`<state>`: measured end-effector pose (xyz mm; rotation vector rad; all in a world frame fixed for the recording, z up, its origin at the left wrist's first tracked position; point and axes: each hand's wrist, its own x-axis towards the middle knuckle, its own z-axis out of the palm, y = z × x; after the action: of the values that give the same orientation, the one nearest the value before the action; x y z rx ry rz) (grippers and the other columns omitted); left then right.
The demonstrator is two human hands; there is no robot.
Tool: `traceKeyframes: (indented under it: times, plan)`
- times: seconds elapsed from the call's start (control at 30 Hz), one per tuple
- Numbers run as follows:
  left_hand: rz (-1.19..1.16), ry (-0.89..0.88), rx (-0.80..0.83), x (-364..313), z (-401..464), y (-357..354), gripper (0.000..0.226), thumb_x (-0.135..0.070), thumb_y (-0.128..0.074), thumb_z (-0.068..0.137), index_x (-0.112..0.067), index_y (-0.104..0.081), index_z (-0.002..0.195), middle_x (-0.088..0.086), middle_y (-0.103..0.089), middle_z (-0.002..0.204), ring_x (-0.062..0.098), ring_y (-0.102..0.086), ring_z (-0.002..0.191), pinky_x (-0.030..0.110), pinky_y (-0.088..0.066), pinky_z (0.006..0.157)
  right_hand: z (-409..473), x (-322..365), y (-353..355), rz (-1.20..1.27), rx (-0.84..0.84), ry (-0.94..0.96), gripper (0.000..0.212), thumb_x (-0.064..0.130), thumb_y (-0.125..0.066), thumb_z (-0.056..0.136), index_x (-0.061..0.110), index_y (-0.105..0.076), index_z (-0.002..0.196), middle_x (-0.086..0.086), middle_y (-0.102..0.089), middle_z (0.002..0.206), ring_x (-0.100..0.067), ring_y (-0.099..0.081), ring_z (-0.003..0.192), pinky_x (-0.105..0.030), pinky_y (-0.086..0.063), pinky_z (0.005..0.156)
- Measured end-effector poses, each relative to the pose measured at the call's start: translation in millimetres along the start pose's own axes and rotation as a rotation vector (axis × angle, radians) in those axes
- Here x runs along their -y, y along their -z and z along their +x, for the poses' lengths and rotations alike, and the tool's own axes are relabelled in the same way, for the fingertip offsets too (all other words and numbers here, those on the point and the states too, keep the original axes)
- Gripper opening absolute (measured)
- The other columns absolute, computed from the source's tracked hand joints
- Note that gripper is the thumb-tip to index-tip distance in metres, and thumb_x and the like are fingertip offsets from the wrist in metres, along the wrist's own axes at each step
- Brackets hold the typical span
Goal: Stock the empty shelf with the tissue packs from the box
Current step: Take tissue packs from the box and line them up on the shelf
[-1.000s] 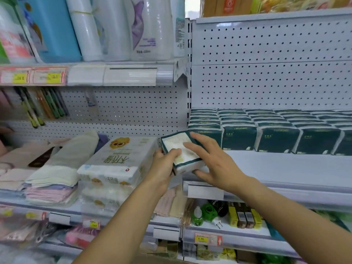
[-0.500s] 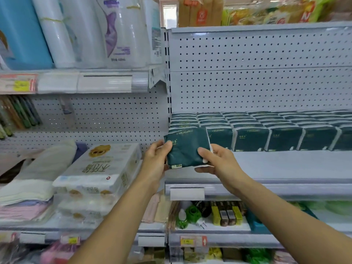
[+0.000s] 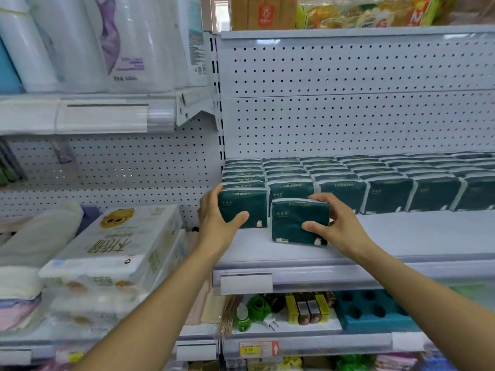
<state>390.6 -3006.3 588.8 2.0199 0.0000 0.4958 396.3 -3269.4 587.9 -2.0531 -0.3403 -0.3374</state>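
Observation:
Two dark green tissue packs stand upright on the white shelf (image 3: 401, 236). My left hand (image 3: 217, 223) grips the left pack (image 3: 246, 204), set against the front of the leftmost column. My right hand (image 3: 334, 223) grips the second pack (image 3: 294, 220), which stands a little forward of the rows, on the shelf's bare front strip. Behind them, rows of the same green packs (image 3: 388, 180) fill the back of the shelf across its width. The box is not in view.
A white perforated back panel (image 3: 348, 103) rises behind the shelf. To the left sits a white wrapped tissue bundle with an orange face print (image 3: 117, 250) beside folded cloths (image 3: 34, 242). Below are small bottles and a blue foam tray (image 3: 375, 311). Large rolls (image 3: 93, 41) stand upper left.
The packs held together in both hands are now split, one per hand, and set down upright on the shelf. Both hands have moved forward and apart; the view has shifted left.

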Motion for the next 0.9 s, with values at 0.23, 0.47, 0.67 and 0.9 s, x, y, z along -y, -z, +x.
traceKeyframes:
  times: [0.23,0.47,0.67,0.9]
  plan:
    - [-0.067,0.177,0.040,8,30,-9,0.115,-0.018,-0.085,0.076,-0.031,-0.003,0.156,-0.006,-0.022,0.160,0.021,-0.028,0.144,0.038,-0.030,0.113,32,-18,-16,-0.424,-0.134,0.298,0.054,0.028,-0.081,0.077,0.030,-0.059,0.126,0.003,-0.049,0.125,-0.018,-0.051,0.108,-0.037,-0.048,0.088]
    - [-0.045,0.148,0.016,12,31,-17,0.102,-0.004,-0.080,0.078,-0.033,-0.017,0.152,-0.001,-0.038,0.151,0.019,-0.038,0.135,0.032,-0.034,0.108,45,-27,-28,-0.855,-0.124,0.567,0.075,0.042,-0.075,0.078,0.024,-0.044,0.144,-0.009,-0.042,0.148,-0.030,-0.040,0.136,-0.050,-0.031,0.114]
    - [-0.018,0.120,0.021,12,34,-20,0.098,-0.002,-0.078,0.079,-0.031,-0.018,0.152,-0.002,-0.037,0.151,0.017,-0.039,0.134,0.028,-0.035,0.105,55,-30,-33,-0.989,-0.122,0.508,0.083,0.047,-0.077,0.075,0.024,-0.039,0.146,-0.007,-0.043,0.149,-0.026,-0.038,0.139,-0.044,-0.023,0.116]
    - [-0.022,0.093,0.037,18,37,-22,0.098,-0.001,-0.078,0.079,-0.030,-0.018,0.151,-0.003,-0.035,0.150,0.015,-0.039,0.133,0.027,-0.037,0.104,57,-29,-38,-1.023,-0.116,0.495,0.082,0.045,-0.073,0.078,0.022,-0.037,0.148,-0.004,-0.041,0.151,-0.024,-0.035,0.142,-0.049,-0.013,0.118]
